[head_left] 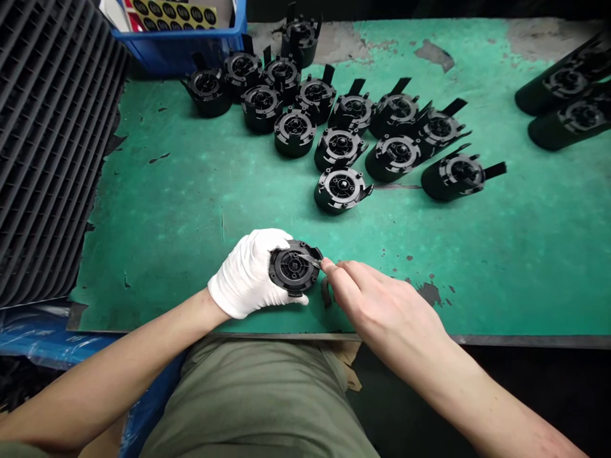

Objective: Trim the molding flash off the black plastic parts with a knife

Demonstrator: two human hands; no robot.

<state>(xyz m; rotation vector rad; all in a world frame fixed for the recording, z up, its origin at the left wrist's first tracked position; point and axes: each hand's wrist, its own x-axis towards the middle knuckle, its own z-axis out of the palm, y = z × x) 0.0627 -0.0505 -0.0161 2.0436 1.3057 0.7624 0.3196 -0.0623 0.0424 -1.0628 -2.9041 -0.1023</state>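
Green desk [515,248], surface worn and flaking at the left edge and the back, fills most of the view. Black ribbed stack [52,127] along its left side. Over a dozen black round housings [294,130] on the far half, loosely grouped, open ends up, most with a tab sticking up or out. Blue bin [184,54] at back left, behind the group; sheet of round black-on-yellow stickers [174,14] in it. Two longer black cylinders [554,133] at far right, well apart from the group. Hands near the front edge, close together: left hand [255,273], white-gloved, clamped around the left side of a round black part [293,270], ribbed face up; right hand [382,305], bare, grips a thin metal tool [311,259], tip over that face. Can't tell if tip touches. Small black strip [326,292] on the desk, just beside the part.
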